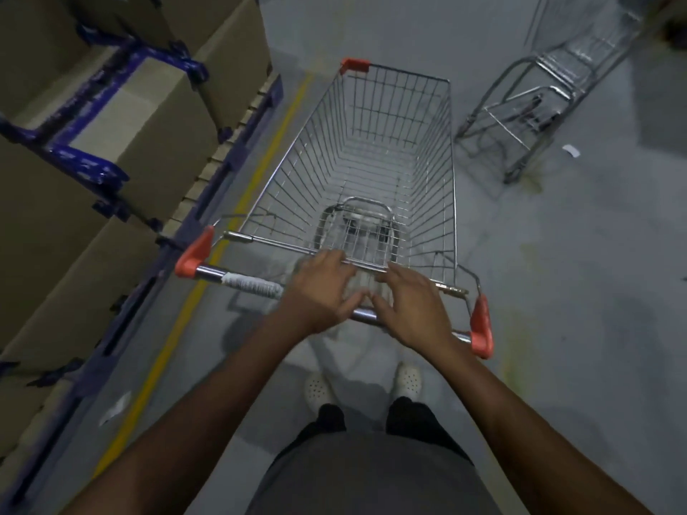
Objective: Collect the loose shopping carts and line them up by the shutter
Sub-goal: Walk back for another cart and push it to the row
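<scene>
Resting your left hand (319, 288) and right hand (412, 310), fingers uncurled, on the cart (371, 143) handle (252, 282); cardboard boxes (148, 117) fill the blue rack (85, 165) on your left.

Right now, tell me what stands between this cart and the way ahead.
Nothing visible lies straight ahead of the cart. A second cart frame stands ahead to its right, boxed racking runs close on its left. The shutter is out of view.

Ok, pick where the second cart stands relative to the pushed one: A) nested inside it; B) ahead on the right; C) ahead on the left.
B: the second cart stands ahead and to the right of the pushed cart, apart from it; boxes line the left.
</scene>
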The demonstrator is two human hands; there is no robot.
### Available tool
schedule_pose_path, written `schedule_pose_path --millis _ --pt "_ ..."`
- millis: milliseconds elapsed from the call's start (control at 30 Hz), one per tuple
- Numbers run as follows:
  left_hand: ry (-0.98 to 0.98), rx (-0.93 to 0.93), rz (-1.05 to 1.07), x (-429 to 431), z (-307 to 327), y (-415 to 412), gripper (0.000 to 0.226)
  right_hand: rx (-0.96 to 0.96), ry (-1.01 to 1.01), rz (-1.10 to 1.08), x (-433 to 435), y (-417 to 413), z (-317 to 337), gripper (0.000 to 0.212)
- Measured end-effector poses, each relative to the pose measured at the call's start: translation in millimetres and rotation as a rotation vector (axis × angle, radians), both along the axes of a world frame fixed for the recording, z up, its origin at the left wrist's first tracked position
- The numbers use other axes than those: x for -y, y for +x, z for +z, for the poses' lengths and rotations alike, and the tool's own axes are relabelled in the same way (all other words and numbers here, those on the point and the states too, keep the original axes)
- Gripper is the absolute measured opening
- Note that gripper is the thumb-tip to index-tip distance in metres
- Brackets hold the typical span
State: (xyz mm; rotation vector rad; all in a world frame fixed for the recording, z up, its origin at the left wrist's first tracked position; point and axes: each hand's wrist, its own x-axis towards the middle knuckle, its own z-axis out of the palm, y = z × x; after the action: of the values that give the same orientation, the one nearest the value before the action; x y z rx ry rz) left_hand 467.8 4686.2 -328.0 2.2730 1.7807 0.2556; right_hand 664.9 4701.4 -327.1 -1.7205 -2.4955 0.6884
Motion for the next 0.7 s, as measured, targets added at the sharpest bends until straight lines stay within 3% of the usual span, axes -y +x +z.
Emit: schedule_pose_path --millis 133,233,367,600,700 --pt "0.008 -0.138 0.173 1 5 -26 0.066 0.018 0.067 -0.058 13 -3 7 0.057" --pt "0.057 -0.157 0.255 7 4 -22 0.059 0.018 0.018 -0.074 20 -4 14 0.064" --pt "0.078 -0.105 0.285 13 5 -16 0.048 0.120 0.130 -0.059 34 0 15 0.068" --pt "-0.017 -0.154 -0.095 36 16 -48 0.063 0.194 0.051 -0.098 52 -1 24 0.083" --pt "-0.043 -0.194 -0.151 50 26 -59 0.077 0.214 0.041 -0.119 76 3 27 0.085"
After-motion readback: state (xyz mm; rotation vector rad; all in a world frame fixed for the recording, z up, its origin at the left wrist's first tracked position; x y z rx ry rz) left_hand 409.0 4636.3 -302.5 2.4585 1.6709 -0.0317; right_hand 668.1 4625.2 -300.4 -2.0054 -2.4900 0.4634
